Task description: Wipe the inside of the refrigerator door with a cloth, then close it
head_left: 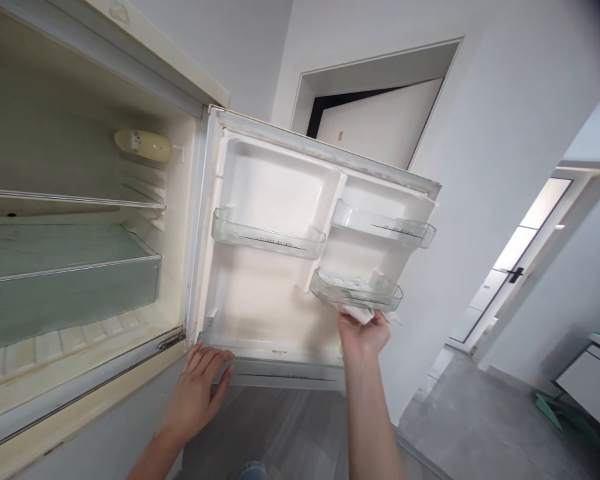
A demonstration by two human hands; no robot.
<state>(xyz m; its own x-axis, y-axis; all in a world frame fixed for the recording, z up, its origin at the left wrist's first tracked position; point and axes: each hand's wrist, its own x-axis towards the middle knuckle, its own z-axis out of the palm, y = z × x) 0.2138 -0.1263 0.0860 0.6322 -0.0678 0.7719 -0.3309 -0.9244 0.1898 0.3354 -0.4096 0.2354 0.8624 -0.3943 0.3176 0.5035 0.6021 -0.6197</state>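
Observation:
A white refrigerator door point(260, 300) stands wide open, its inner side facing me. My left hand point(200, 380) grips the door's lower hinge-side corner, fingers over the end of the clear bottom door bin point(290, 373), thumb at the front. Below the lower right door bin point(355, 290), my right hand point(363, 337) is closed on a crumpled white cloth point(357, 313), pressed to the bin's underside. Part of the cloth hangs out to the right of the fingers. Whether it is fabric or paper I cannot tell.
Left of the door is the fridge interior point(175, 293) with glass shelves point(70, 200), a green-tinted drawer point(70, 300) and a yellowish lamp cover point(143, 145). Two more bins, left point(267, 237) and right point(383, 227), sit higher on the door. A white wall point(480, 167) stands close behind.

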